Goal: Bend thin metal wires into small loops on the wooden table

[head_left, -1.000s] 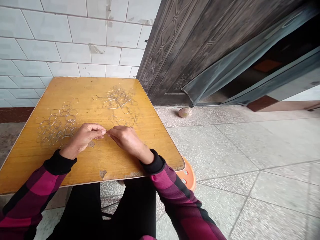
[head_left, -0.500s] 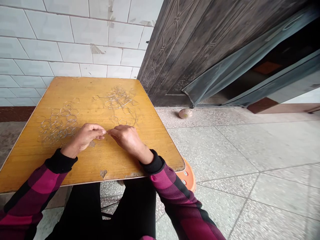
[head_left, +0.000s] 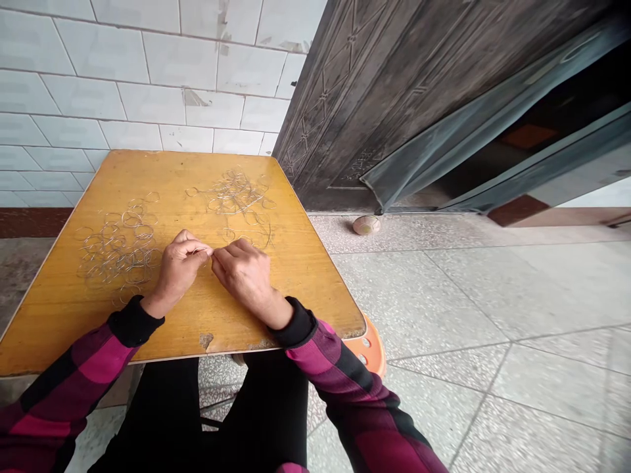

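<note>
In the head view, a yellow wooden table (head_left: 89,315) fills the left half of the frame, its near edge chipped in the lower middle. The left hand (head_left: 178,268) and the right hand (head_left: 245,274) meet just left of the frame's centre, fingertips touching or nearly so, each with thumb and forefinger pressed together in a pinch. Between them sits something very thin, seemingly a piece of wire (head_left: 211,251), though it is too small to make out clearly. Left of the left hand, at mid-left of the frame, lies a spread pile of wire rings (head_left: 116,246), loosely overlapping on the tabletop. Above the hands, toward the table's far edge, lies a second, tangled pile of wire loops (head_left: 234,194), with a few stray loops trailing down toward the right hand. Both forearms wear magenta-and-black checked sleeves (head_left: 340,374) with black cuffs, entering from the bottom of the frame. An orange plastic stool (head_left: 369,348) peeks out beneath the table's right corner. A white tiled wall (head_left: 148,79) fills the upper left, a dark carved door (head_left: 394,85) the upper right, and a small round object (head_left: 365,225) rests on the floor by the door's foot.
</note>
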`<action>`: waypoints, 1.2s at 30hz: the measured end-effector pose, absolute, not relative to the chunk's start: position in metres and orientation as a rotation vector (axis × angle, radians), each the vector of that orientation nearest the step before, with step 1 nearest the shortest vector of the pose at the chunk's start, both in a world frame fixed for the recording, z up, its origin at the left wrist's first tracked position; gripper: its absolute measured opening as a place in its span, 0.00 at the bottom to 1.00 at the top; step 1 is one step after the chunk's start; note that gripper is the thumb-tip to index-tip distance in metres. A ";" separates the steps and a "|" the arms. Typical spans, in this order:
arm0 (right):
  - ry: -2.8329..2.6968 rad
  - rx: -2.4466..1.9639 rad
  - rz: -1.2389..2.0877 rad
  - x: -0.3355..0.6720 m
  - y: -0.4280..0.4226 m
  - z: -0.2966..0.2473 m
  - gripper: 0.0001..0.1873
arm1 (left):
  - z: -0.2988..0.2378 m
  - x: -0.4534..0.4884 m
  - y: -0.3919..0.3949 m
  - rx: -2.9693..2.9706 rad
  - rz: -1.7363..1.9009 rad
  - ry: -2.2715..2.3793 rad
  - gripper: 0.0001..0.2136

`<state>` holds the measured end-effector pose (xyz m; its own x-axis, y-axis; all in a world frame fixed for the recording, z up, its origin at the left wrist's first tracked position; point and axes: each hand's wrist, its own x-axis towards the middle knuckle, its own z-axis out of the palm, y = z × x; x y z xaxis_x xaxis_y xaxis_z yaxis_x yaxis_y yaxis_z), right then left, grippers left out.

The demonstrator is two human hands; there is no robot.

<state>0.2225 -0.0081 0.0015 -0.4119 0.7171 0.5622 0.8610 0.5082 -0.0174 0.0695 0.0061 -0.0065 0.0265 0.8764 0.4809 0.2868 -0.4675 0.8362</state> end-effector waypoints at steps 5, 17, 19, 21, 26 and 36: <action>-2.251 -1.267 -0.306 0.220 -0.008 0.005 0.16 | -0.008 0.075 0.003 1.679 1.507 1.169 0.07; -2.096 -1.099 0.544 0.212 -0.011 0.003 0.17 | -0.002 0.083 0.005 1.282 1.606 1.046 0.06; -2.044 -1.092 0.666 0.211 -0.012 0.002 0.18 | -0.001 0.083 0.006 1.227 1.615 1.010 0.05; -1.962 -1.091 0.829 0.210 -0.012 -0.002 0.18 | 0.000 0.082 0.008 1.176 1.634 0.996 0.04; -1.588 -1.053 1.373 0.203 -0.007 -0.016 0.15 | 0.004 0.081 0.013 1.128 1.659 1.036 0.05; -1.158 -0.991 1.765 0.189 -0.009 -0.025 0.10 | 0.018 0.079 0.020 0.963 1.758 0.967 0.04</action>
